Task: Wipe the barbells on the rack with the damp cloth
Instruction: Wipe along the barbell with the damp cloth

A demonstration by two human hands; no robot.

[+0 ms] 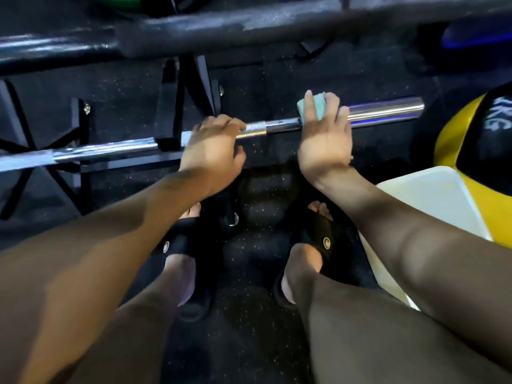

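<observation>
Right hand [324,142] pinches folded teal cloth [311,108] round chrome barbell [385,110]; left hand [213,145] curled gripping it beside black rack cradle [166,117]. Dark upper bar [249,26] overhead, yellow-black ball [476,139] right.

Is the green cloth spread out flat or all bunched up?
Bunched up. The cloth is a small wad under the right hand, whose fingers curl over it and press it onto the shiny bar.

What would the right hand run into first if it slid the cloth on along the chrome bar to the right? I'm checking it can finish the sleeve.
Nothing, it seems: the right hand and cloth face bare chrome barbell up to its end; beyond it depth is unclear.
</observation>
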